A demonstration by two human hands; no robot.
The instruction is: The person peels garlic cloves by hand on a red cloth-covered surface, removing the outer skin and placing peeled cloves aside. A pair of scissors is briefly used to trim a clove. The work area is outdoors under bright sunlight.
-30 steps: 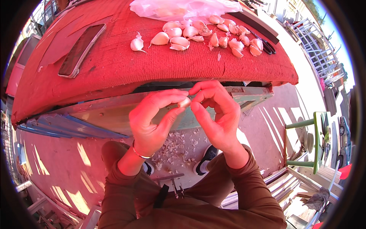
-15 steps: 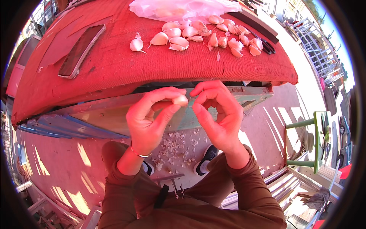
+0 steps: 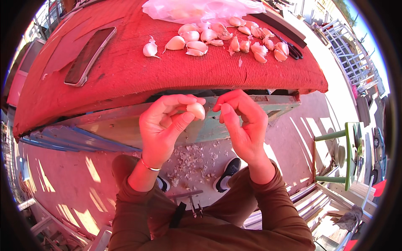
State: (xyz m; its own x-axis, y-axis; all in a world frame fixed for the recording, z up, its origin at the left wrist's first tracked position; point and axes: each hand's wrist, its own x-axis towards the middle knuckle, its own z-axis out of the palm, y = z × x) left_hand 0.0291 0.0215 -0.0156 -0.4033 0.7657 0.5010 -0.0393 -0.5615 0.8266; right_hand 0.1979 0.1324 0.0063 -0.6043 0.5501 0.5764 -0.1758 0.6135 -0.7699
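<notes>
A pale garlic clove (image 3: 196, 111) is pinched between the thumb and fingers of my left hand (image 3: 161, 125), just in front of the table's near edge. Level with it and a little to the right, my right hand (image 3: 246, 127) has its thumb and forefinger drawn together. Whatever lies between those tips, if anything, is too small to name. On the red cloth-covered table (image 3: 138, 75) beyond my hands, several garlic cloves (image 3: 197, 48) lie in a loose row. One garlic clove (image 3: 150, 49) sits apart at the left.
A phone (image 3: 90, 56) lies on the table's left side. Behind the garlic is a translucent plastic bag (image 3: 201, 10), with black-handled scissors (image 3: 294, 51) at the right. Garlic skins (image 3: 192, 165) litter the floor between my shoes. A green-legged stool (image 3: 347, 154) lies sideways at right.
The clove has turned in my left fingers and now points downward. My right thumb and forefinger have closed together, and the right hand has shifted slightly away from the clove.
</notes>
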